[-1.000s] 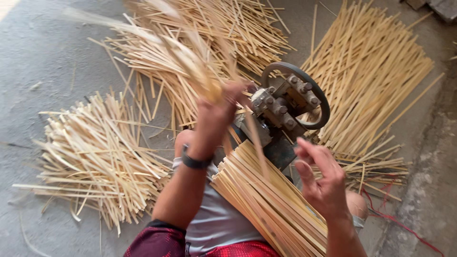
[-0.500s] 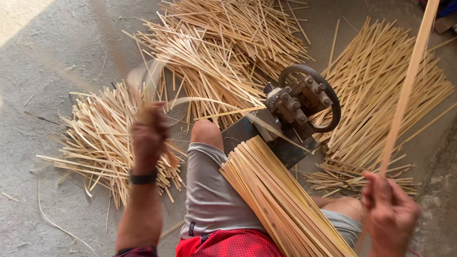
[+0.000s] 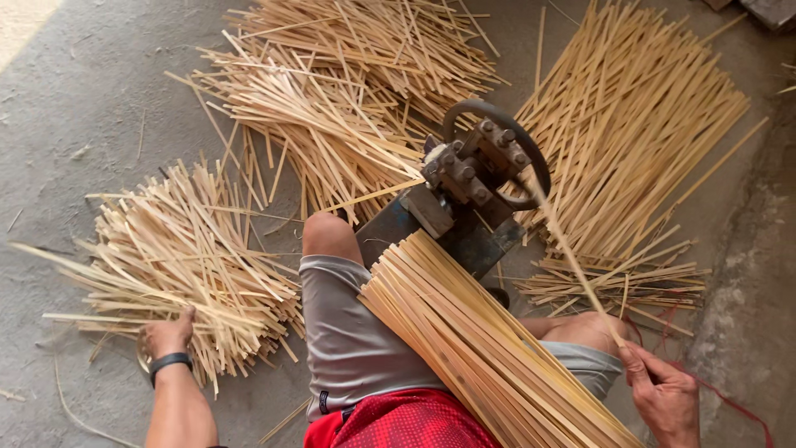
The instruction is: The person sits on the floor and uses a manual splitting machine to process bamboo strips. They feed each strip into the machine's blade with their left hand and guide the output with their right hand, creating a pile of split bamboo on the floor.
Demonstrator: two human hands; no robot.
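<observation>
My right hand (image 3: 663, 392) at the lower right pinches a single long bamboo strip (image 3: 572, 257) that slants up to a small metal splitting machine (image 3: 477, 170) with a dark ring and bolted block. My left hand (image 3: 168, 333), a black band on its wrist, rests on the near edge of a loose pile of thin bamboo strips (image 3: 182, 257) on the floor to my left; its fingers are hidden under the strips. A thick bundle of wider bamboo slats (image 3: 489, 357) lies across my lap, between my knees.
More split strips lie in a heap (image 3: 348, 91) beyond the machine and in a fanned stack (image 3: 638, 133) to its right. The floor is grey concrete (image 3: 75, 124). A thin red cord (image 3: 734, 402) trails by my right hand.
My left hand swung a handful of split strips from the machine down to the left pile. My right hand drew back, lifted a new strip and now points it at the machine.
</observation>
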